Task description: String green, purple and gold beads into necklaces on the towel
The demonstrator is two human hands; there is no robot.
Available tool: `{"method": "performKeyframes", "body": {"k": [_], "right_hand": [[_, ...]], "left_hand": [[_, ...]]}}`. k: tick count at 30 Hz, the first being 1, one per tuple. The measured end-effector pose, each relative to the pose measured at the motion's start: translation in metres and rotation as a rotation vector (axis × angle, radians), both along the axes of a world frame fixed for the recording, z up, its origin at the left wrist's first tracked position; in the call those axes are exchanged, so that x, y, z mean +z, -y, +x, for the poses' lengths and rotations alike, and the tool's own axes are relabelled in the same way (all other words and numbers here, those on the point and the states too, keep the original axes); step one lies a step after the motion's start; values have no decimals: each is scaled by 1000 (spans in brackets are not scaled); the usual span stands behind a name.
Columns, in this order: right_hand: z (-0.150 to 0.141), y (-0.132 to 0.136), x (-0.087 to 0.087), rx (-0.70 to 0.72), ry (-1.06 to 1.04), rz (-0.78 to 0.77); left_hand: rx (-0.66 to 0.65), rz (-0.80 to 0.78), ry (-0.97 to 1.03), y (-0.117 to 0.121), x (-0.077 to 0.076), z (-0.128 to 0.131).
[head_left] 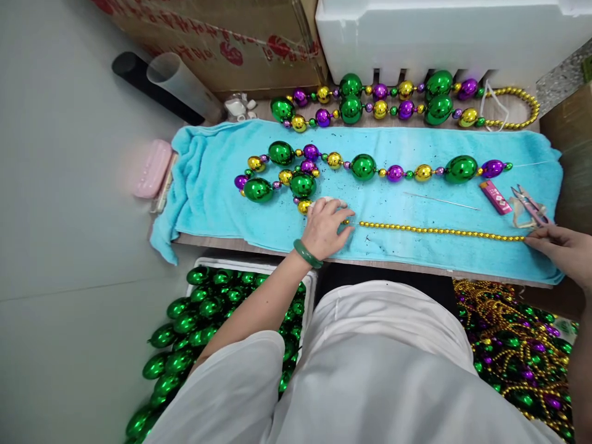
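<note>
My left hand [326, 229], with a green bangle [308, 253] at the wrist, rests on the blue towel [393, 250] with its fingers spread. It partly covers the near end of a strand of green, gold and purple beads [363, 167]; a small white thing shows behind its fingers, too hidden to name. My right hand [562, 246] pinches the right end of a straight strand of small gold beads [439, 231]. A short length of bare thread shows between that strand's left end and my left hand. A thin needle [441, 200] lies above the gold strand.
Pink-handled scissors [530, 206] and a small pink box [494, 197] lie near my right hand. A finished-looking bead necklace [379, 110] lies behind the towel. Below the table stand a foam box [309, 277] of green beads and a heap of bead strands [518, 345].
</note>
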State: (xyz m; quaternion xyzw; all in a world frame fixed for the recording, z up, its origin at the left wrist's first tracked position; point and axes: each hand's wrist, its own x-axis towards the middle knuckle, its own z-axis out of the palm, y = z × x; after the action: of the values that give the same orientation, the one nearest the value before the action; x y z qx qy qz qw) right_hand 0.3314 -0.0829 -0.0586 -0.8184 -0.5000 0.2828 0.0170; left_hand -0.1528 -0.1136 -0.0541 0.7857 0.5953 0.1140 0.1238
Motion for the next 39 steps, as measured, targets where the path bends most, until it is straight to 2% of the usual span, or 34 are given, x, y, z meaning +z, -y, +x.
{"method": "performKeyframes", "body": {"k": [4,7,15,24,30,35,39], "right_hand": [[3,0,-2,-2,-25,3],[3,0,-3,-1,-25,2],[-1,1,2,23,-2,-4],[5,1,-4,44,-16,21],[8,1,-5,39,-1,16],[10,0,-8,49,-11,11],[7,0,-5,26,-19,-2]], "left_hand": [[-60,-1,43,-4,-3,19],[-56,-8,45,-5,-4,23],[25,21,-10,-6,-4,-5],[-3,4,-26,-9,-6,-4],[-1,-34,-20,-11,2,-9],[-2,-20,61,-15,12,-21],[-62,-23,107,-15,9,-15]]}}
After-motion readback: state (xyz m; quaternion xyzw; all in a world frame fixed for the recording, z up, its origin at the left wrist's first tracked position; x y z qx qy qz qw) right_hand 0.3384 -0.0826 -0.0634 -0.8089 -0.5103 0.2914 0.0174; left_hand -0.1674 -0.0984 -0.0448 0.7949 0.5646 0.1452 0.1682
